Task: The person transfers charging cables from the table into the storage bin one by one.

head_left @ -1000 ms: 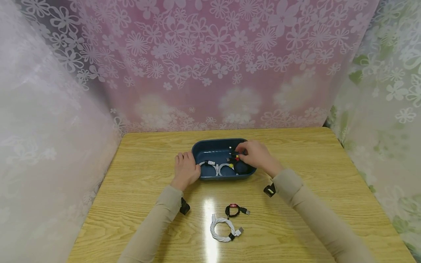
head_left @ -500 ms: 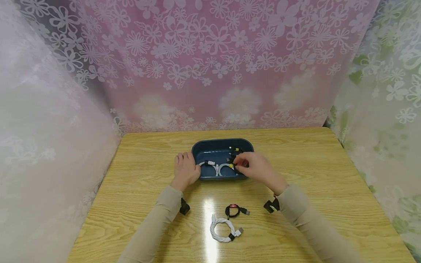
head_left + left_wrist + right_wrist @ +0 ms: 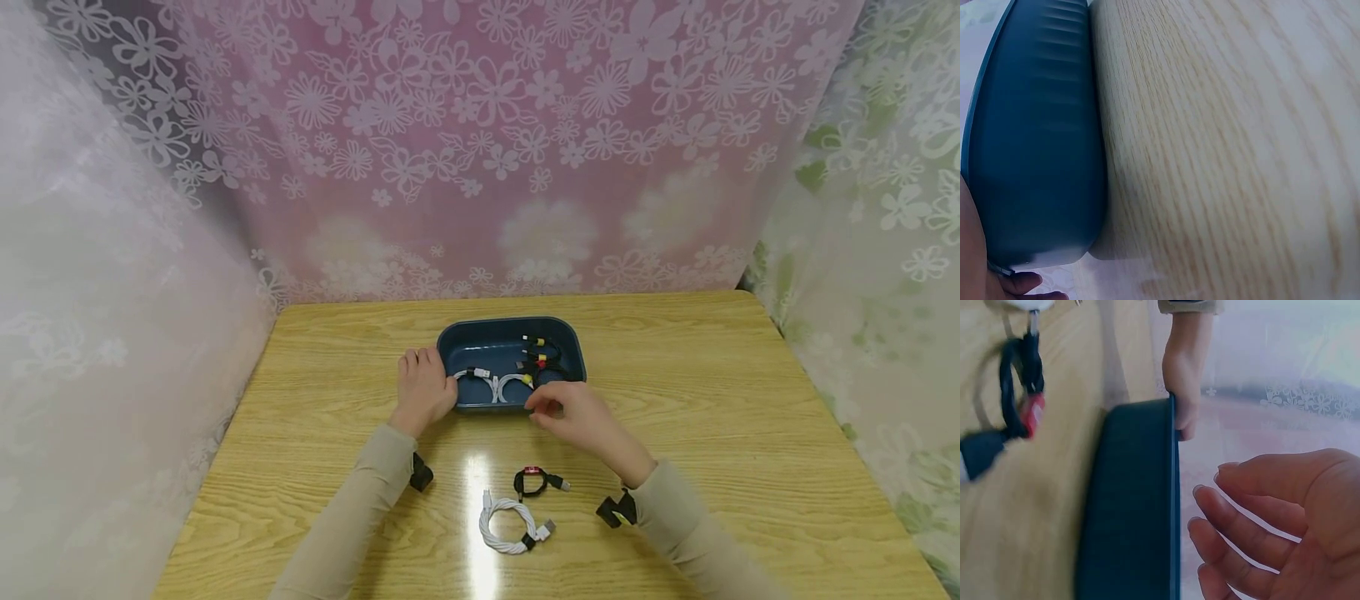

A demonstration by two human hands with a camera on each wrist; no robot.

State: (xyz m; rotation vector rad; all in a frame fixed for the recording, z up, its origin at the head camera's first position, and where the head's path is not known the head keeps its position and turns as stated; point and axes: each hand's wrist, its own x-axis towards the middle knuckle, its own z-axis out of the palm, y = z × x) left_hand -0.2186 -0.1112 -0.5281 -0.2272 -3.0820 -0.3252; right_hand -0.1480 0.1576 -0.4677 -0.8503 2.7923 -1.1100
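Observation:
A dark blue plastic bin stands on the table. My left hand grips the rim at its left end; in the left wrist view some fingertips curl past the bin's end. White coiled cables lie along the bin's front inside. Black cables with yellow and red ties lie at its right end, partly hidden by my right hand. That hand hovers by the front right rim, fingers loosely bent, with nothing between thumb and fingertips in the right wrist view.
Nearer to me on the wooden table lie a small black USB cable with a red tie and a larger white coiled USB cable with a black tie. Patterned curtains close off the back and both sides.
My right hand has come from the black cables at the bin's right end toward me, to the front rim, uncovering those cables. My left hand and the bin stay where they were.

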